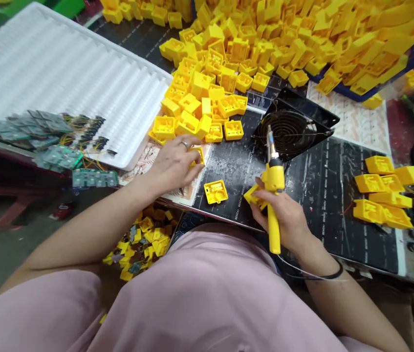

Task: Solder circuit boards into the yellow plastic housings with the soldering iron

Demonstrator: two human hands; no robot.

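My right hand (283,212) is closed around a yellow soldering iron (274,210), whose metal tip points away from me. The same hand also pinches a yellow plastic case (253,196) between thumb and fingers. At the near edge of the pile, my left hand (175,164) has its fingers curled over another yellow plastic case (200,155), mostly covered by the hand. Between my hands an open yellow case (215,191) lies on the black mat (234,166), its hollow inside facing up.
A heap of yellow cases (228,54) spreads across the back, spilling from a blue bin (360,93). A black fan (291,127) stands mid-table. On the left, a white ridged tray (63,63) bears wired circuit boards (51,129). Several cases (382,183) sit right; a box (148,234) below holds more.
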